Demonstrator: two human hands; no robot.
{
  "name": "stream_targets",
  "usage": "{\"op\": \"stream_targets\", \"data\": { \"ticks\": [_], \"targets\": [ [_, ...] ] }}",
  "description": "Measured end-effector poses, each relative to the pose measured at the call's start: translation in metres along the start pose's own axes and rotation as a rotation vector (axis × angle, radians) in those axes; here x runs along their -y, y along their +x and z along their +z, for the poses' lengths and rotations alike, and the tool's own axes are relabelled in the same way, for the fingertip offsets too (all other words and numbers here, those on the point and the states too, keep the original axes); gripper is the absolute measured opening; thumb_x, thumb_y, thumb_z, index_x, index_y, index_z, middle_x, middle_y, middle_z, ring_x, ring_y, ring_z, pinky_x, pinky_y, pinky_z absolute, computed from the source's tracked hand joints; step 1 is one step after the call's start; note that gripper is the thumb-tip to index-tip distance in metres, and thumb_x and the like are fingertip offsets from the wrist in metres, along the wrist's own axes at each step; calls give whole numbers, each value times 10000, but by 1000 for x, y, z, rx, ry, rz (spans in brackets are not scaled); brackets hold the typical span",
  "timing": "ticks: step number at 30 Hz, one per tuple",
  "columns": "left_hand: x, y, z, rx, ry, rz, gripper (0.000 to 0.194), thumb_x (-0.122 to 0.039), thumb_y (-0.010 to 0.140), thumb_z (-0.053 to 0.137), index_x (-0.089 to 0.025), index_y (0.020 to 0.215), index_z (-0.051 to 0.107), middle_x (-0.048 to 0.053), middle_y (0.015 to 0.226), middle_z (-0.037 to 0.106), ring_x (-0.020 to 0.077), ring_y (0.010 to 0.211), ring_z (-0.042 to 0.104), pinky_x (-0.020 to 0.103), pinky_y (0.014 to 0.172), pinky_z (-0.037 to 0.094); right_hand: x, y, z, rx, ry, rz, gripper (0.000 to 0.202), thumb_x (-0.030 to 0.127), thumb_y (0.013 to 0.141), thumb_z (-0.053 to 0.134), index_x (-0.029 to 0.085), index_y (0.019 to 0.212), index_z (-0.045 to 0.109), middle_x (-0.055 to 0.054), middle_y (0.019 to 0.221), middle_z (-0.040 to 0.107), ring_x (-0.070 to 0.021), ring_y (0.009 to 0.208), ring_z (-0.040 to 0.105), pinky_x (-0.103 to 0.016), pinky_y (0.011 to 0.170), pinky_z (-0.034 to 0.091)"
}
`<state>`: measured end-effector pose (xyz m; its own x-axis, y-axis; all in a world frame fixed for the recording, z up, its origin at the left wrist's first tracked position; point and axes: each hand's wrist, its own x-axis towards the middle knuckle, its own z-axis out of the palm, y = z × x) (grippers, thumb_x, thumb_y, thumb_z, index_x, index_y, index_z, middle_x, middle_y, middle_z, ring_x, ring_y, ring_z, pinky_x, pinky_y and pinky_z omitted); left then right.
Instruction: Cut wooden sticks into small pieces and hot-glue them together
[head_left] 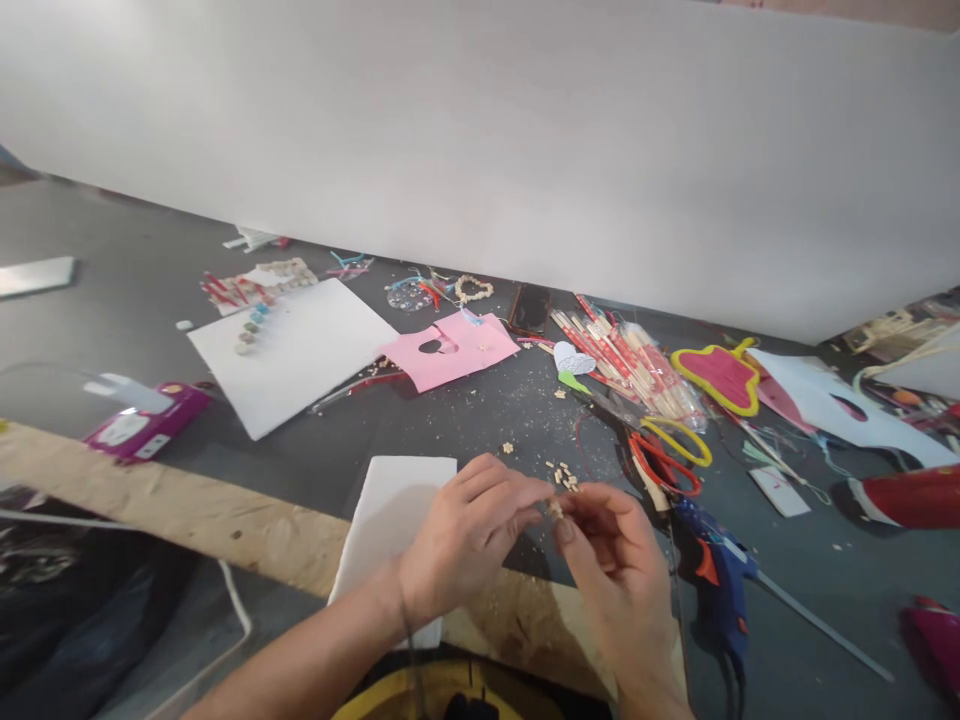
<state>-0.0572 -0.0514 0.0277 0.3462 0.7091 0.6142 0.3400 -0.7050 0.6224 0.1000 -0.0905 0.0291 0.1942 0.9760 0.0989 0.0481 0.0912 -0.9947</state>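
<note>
Near the table's front edge, my right hand (619,550) pinches a small beige piece (555,509) between thumb and fingers. My left hand (480,525) meets it from the left, its fingers pressed together with their tips at the same piece. Just beyond the fingertips lie several tiny pale pieces (562,476) and a small flower-shaped cluster (508,448). A white foam sheet (397,500) lies under and left of my left wrist.
Right of my hands are orange-handled scissors (667,470) and a blue glue gun (724,575). Bagged red-and-white sticks (637,370), a pink paper (457,350), a large white sheet (300,360) and a purple device (150,422) lie farther off. A white wall (480,140) stands behind.
</note>
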Motion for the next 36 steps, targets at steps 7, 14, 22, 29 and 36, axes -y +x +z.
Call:
{"op": "stream_targets", "data": {
  "ticks": [7, 14, 22, 29, 36],
  "targets": [
    [-1, 0, -1, -10, -94, -53, 110, -148, 871, 568, -188, 929, 652, 37, 804, 688, 135, 759, 605, 273, 728, 489, 2, -2, 0, 28, 5, 21, 220, 251, 773, 674, 231, 964, 568, -32, 825, 685, -152, 751, 669, -257, 649, 561],
    [-2, 0, -1, -25, -97, -49, 134, -129, 861, 568, -194, 883, 684, 52, 818, 690, 137, 745, 602, 270, 683, 490, 3, -3, 1, 43, 4, 9, 234, 234, 769, 668, 244, 976, 560, -28, 829, 686, -150, 745, 671, -254, 638, 560],
    [-2, -2, 0, 14, -76, -53, 133, -156, 882, 549, -188, 943, 663, 46, 814, 695, 142, 737, 589, 284, 697, 478, 1, -4, -1, 58, -12, 24, 239, 261, 783, 660, 239, 993, 547, -41, 847, 690, -159, 755, 673, -255, 629, 558],
    [-3, -2, -2, 55, -91, -104, 138, -202, 894, 540, -196, 923, 674, 55, 837, 688, 152, 785, 597, 282, 723, 482, 5, -4, -3, 75, 11, 82, 240, 356, 791, 657, 241, 978, 562, -43, 824, 700, -133, 580, 624, -252, 538, 542],
    [-2, 1, -2, 60, -45, -175, 72, -172, 854, 573, -180, 842, 643, 35, 774, 683, 147, 742, 604, 270, 706, 493, 2, 1, -11, 111, -162, 75, 228, 385, 827, 603, 213, 973, 629, -62, 846, 686, -158, 672, 632, -266, 620, 541]
  ]
}}
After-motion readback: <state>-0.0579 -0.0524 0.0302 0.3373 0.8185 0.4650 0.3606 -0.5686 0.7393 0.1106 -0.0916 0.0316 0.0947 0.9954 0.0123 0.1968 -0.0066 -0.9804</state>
